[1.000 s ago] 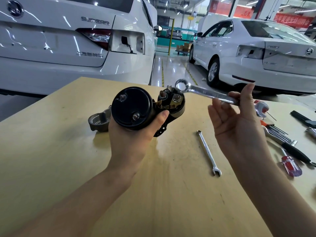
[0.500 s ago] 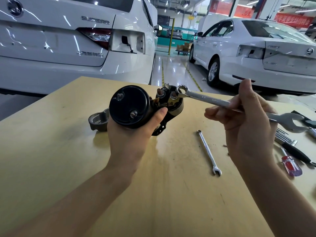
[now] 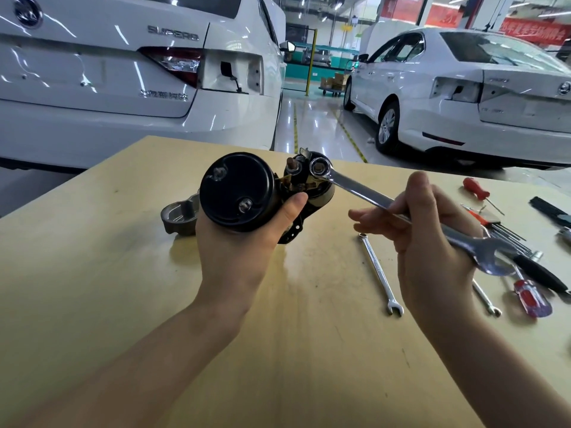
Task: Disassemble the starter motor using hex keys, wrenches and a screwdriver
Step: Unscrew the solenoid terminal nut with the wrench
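Observation:
My left hand (image 3: 238,251) grips the black starter motor (image 3: 238,189) from below, its round end cap facing me and its grey nose housing (image 3: 180,216) resting on the wooden table (image 3: 92,273). My right hand (image 3: 432,242) holds a large silver combination wrench (image 3: 364,193) by its shaft. The wrench's ring end (image 3: 319,170) sits over the right terminal on the solenoid (image 3: 309,183), beside the bare left terminal stud (image 3: 292,166). Its open end (image 3: 491,257) points to the lower right.
A small wrench (image 3: 378,273) lies on the table between my hands. At the right lie a second small wrench (image 3: 486,299), red screwdrivers (image 3: 531,298) (image 3: 477,189), a hex key set (image 3: 506,230) and a black-handled tool (image 3: 540,273). Two white cars (image 3: 123,88) (image 3: 479,97) stand behind the table.
My right hand closed around the wrench shaft and swung the ring end down onto the solenoid's right terminal. The left hand tilted the motor slightly.

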A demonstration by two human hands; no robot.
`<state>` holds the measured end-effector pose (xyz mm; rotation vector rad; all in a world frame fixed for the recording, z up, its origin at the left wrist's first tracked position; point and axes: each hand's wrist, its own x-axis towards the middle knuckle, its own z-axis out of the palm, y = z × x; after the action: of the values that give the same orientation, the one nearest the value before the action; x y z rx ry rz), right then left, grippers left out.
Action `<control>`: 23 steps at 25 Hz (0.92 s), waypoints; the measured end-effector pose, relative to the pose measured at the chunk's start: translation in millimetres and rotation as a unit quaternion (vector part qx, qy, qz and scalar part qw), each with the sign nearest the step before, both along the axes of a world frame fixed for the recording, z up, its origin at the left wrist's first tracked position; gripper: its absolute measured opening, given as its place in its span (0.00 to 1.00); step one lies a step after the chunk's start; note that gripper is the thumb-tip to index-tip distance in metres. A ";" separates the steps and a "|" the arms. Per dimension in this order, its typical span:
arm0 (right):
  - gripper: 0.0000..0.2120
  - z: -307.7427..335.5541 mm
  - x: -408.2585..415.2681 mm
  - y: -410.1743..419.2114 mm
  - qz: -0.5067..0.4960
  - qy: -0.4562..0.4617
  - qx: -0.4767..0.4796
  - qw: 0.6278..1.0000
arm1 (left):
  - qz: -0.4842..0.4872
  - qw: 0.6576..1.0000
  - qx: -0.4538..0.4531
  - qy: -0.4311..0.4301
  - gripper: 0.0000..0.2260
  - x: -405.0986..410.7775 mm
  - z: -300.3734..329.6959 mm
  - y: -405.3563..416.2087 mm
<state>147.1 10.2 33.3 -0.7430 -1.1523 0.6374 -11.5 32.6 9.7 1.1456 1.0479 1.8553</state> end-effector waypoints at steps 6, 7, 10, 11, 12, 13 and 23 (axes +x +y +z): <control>0.29 56.1 17.7 40.8 -0.064 0.048 -0.074 0.994 | -0.008 1.000 0.016 0.026 0.25 3.3 -8.4 0.6; 0.28 63.0 16.3 48.7 -0.062 0.037 -0.072 0.995 | -0.012 0.999 0.024 0.033 0.26 5.3 -9.7 -0.8; 0.27 72.9 4.7 68.3 -0.066 -0.058 -0.053 0.995 | -0.016 0.998 0.042 0.053 0.29 12.6 -13.1 -6.8; 0.27 74.0 0.0 71.3 -0.063 -0.091 -0.050 0.993 | -0.018 0.997 0.043 0.057 0.29 14.5 -14.1 -8.8; 0.27 74.4 -3.3 72.3 -0.057 -0.112 -0.047 0.991 | -0.019 0.997 0.044 0.061 0.29 15.0 -14.8 -10.5; 0.27 74.6 -4.1 71.4 -0.052 -0.111 -0.044 0.991 | -0.022 0.997 0.045 0.063 0.29 15.4 -14.9 -11.7; 0.09 6.3 24.4 0.9 0.064 0.141 -0.111 0.982 | -0.003 0.999 0.025 0.027 0.36 13.0 -6.0 -11.4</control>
<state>171.6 11.1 39.6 -0.7422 -0.8801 0.9600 1.4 21.2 3.8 1.2323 1.0314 1.8657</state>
